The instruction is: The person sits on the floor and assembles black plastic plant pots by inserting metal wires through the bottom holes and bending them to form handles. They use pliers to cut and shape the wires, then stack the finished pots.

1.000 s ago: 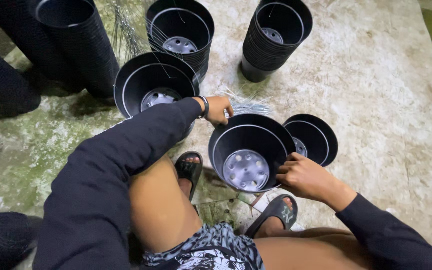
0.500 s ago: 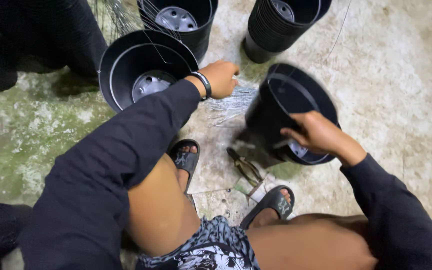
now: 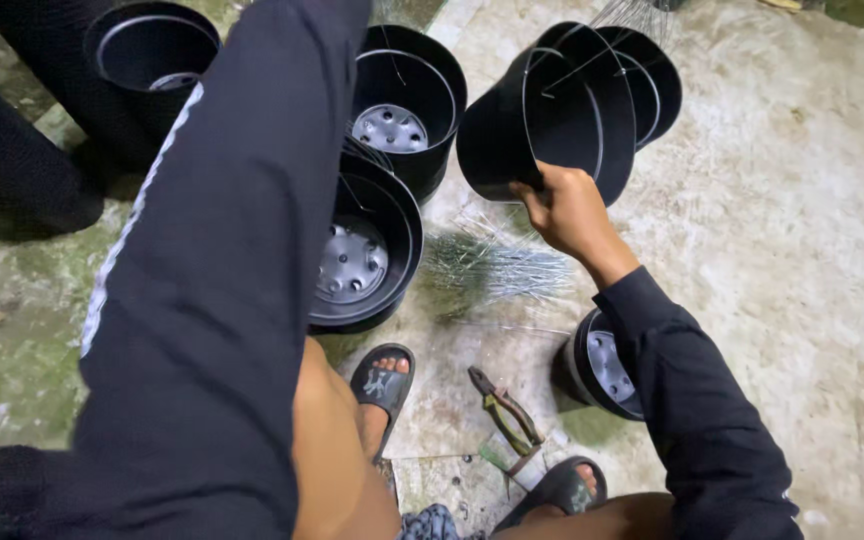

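My right hand (image 3: 567,205) grips the rim of a black plastic pot (image 3: 537,115) and holds it tilted above the floor, its open mouth facing right. A second black pot (image 3: 655,80) shows just behind it; whether the two touch is unclear. My left arm in a dark sleeve (image 3: 222,250) stretches forward across the left of the view, and its hand is cut off by the top edge. Below that sleeve stands a black pot with a grey holed bottom (image 3: 362,255).
More black pots stand at the back (image 3: 407,100) and far left (image 3: 152,50), and one lies by my right arm (image 3: 602,365). A bundle of thin wires (image 3: 492,265) lies on the concrete. Pliers (image 3: 502,405) rest near my sandalled feet.
My right hand has lifted the black pot off the floor and tipped it. My left arm has reached forward, taking its hand out of view past the top edge.
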